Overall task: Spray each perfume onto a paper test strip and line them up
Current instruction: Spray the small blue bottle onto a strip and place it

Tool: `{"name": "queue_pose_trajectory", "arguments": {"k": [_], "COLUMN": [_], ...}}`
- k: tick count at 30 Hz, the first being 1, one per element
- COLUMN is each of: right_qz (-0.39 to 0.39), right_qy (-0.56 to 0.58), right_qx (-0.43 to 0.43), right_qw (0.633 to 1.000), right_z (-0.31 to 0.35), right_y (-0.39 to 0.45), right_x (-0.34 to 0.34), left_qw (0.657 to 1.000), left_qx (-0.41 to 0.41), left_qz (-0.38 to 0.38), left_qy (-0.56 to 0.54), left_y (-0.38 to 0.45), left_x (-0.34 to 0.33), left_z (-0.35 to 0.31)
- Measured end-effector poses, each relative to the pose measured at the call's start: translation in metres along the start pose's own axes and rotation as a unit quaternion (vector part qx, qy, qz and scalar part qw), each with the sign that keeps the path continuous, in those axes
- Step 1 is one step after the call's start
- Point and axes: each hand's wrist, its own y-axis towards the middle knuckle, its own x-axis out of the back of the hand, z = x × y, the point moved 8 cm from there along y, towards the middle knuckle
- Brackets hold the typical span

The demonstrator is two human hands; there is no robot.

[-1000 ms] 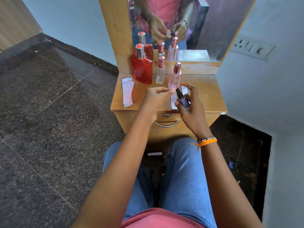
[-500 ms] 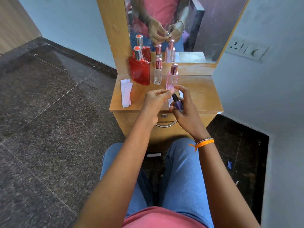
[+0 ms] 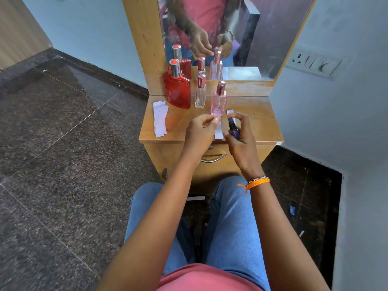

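Observation:
My right hand point(image 3: 241, 141) grips a small purple perfume bottle point(image 3: 234, 132) with a black spray top, forefinger curled over the nozzle. My left hand point(image 3: 201, 131) pinches the top of a white paper test strip point(image 3: 218, 132) right beside the nozzle, above the front edge of the wooden dresser top point(image 3: 258, 118). The end of another strip point(image 3: 230, 112) shows behind my right hand. A red bottle point(image 3: 177, 91), a clear bottle point(image 3: 200, 93) and a pink bottle point(image 3: 218, 100) stand capped in a row at the back. Spare strips point(image 3: 160, 119) lie at the left.
A mirror point(image 3: 262, 34) rises behind the bottles and reflects them and my hands. A drawer handle point(image 3: 214, 158) sits under the top. My knees in blue jeans are close to the dresser. One paper strip point(image 3: 195, 198) lies on the dark floor.
Both hands stay together over the front of the dresser with the strip and purple bottle. Only the view has shifted slightly.

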Motion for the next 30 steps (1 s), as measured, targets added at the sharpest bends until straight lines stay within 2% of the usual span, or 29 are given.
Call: {"name": "queue_pose_trajectory", "arguments": {"k": [3, 5, 11, 15, 30], "right_qz": [0.003, 0.003, -0.070, -0.074, -0.019], "right_qy": [0.078, 0.079, 0.028, 0.000, -0.036], "right_qx": [-0.057, -0.057, -0.010, -0.002, 0.010], "right_qw": [0.995, 0.995, 0.997, 0.997, 0.999], "right_z": [-0.012, -0.011, 0.001, 0.002, -0.025], "right_y": [0.008, 0.014, 0.046, 0.070, 0.094], "right_x": [0.009, 0.018, 0.044, 0.047, 0.026], "left_qw": [0.974, 0.947, 0.892, 0.881, 0.898], "left_qx": [-0.085, -0.125, -0.177, -0.172, -0.188], "left_qz": [-0.014, -0.014, 0.088, 0.129, 0.120], "left_qy": [0.208, 0.297, 0.406, 0.422, 0.380], "left_y": [-0.001, -0.005, -0.015, -0.016, -0.011], "left_x": [-0.004, -0.013, -0.048, -0.060, -0.059], "left_z": [-0.004, -0.004, 0.006, 0.015, 0.013]}}
